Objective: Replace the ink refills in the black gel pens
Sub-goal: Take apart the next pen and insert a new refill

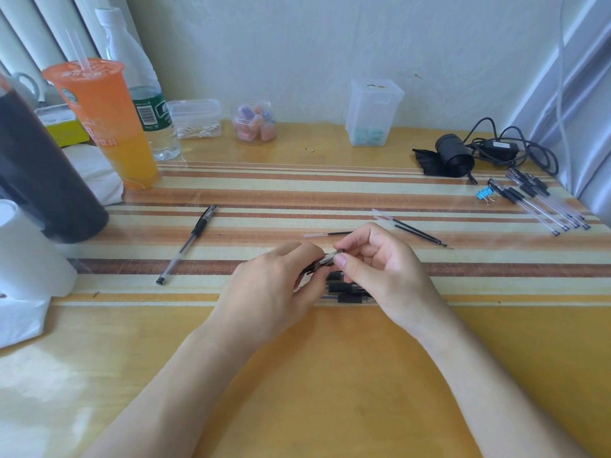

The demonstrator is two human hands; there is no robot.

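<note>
Head view shows your left hand [274, 285] and right hand [380, 269] meeting over the striped mat [297, 193]. Both pinch one black pen [325, 259] between curled fingers and thumbs. More loose pens [344, 289] lie right under your hands. They are partly hidden, so you cannot count them. A lone pen [188, 244] lies on the mat to your left. Thin refills [413, 231] lie just past your right hand. A bunch of clear pens [539, 203] sits far right, near a blue clip [483, 194].

At the back, a cup [105, 127] holds orange drink, with a straw poking out. A clear bottle [145, 94] stands just behind it. A low box [195, 119] holds cotton buds. A round jar [254, 122] holds pink and purple lumps. A tall box [372, 112] holds blue-green bits at the bottom, and you cannot tell what they are. Your fingers cover most of the held pen. A dark tube [43, 180] is cut off at the left edge.
</note>
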